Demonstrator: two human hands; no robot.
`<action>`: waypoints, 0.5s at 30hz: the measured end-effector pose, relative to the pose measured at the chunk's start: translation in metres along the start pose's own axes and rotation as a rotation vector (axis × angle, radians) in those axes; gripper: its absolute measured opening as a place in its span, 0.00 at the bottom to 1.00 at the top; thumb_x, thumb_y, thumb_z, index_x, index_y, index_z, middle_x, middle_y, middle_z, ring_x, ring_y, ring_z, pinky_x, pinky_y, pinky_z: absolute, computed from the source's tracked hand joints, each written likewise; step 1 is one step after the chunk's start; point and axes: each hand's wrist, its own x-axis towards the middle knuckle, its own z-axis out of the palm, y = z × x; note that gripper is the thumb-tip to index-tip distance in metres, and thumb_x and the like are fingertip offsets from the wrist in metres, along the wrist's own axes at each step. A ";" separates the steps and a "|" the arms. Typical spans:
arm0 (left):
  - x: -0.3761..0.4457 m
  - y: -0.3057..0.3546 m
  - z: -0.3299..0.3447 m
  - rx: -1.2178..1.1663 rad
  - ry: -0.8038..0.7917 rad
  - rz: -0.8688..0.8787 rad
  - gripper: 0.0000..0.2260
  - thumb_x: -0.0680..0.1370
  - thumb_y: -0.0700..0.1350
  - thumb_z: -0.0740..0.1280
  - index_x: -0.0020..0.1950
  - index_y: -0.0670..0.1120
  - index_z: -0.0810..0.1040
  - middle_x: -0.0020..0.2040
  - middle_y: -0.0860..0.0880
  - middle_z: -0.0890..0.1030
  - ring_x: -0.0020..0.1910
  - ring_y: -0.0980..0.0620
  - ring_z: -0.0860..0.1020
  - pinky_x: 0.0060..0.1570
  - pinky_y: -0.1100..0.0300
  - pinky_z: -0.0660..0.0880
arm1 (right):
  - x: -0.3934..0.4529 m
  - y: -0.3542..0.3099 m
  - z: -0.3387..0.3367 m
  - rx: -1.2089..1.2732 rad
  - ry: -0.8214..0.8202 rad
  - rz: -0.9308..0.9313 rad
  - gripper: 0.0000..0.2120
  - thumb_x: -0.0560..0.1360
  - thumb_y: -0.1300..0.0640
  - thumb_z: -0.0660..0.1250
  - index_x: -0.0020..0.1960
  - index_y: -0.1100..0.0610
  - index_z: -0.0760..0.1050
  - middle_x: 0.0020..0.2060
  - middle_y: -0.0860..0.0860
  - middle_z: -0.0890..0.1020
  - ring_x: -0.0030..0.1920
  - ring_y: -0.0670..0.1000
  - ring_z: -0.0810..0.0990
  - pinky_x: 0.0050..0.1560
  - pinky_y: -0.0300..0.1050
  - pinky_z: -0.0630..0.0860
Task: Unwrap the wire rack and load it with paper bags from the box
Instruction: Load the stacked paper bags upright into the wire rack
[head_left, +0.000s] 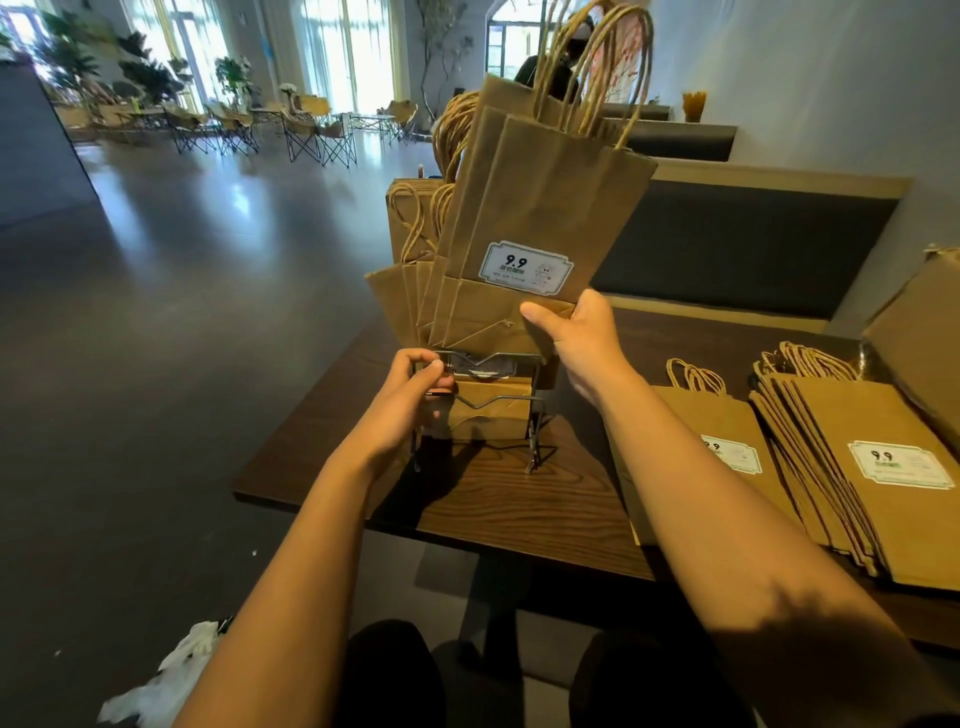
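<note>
Brown paper bags (524, 218) labelled 9.9, gripped by right hand (582, 343), left hand (415, 384) gripping wire rack (488, 405)

Brown paper bags (540, 208) w/ labels stand upright in wire rack (488, 400); more stacked flat (878, 499) nearby.

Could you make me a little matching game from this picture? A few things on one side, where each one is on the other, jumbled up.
Things:
1. left hand
2. right hand
3. stack of bags
4. white wrapping

Places:
A. lying flat on the table
B. on the floor
C. gripping the top wire of the wire rack
D. holding a bunch of upright bags at its lower end

Pairs: 1-C, 2-D, 3-A, 4-B
</note>
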 end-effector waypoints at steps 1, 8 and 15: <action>0.002 -0.002 -0.001 0.001 -0.005 -0.019 0.11 0.85 0.54 0.61 0.64 0.50 0.72 0.63 0.42 0.81 0.62 0.44 0.81 0.55 0.52 0.77 | 0.001 0.002 -0.001 -0.007 -0.010 0.009 0.15 0.74 0.56 0.77 0.57 0.46 0.77 0.57 0.48 0.84 0.58 0.51 0.83 0.62 0.59 0.79; 0.006 -0.011 -0.003 -0.124 0.024 -0.024 0.10 0.84 0.53 0.63 0.63 0.51 0.67 0.64 0.38 0.79 0.59 0.45 0.81 0.51 0.51 0.75 | 0.003 0.022 -0.008 -0.032 -0.103 0.077 0.15 0.74 0.60 0.76 0.58 0.50 0.80 0.54 0.49 0.87 0.55 0.50 0.85 0.63 0.58 0.79; 0.006 -0.017 0.003 -0.147 0.085 0.006 0.19 0.76 0.60 0.65 0.63 0.52 0.69 0.63 0.38 0.78 0.60 0.45 0.80 0.58 0.51 0.73 | 0.004 0.024 -0.004 0.043 -0.170 0.140 0.14 0.76 0.55 0.73 0.61 0.50 0.79 0.57 0.49 0.86 0.59 0.53 0.84 0.65 0.61 0.77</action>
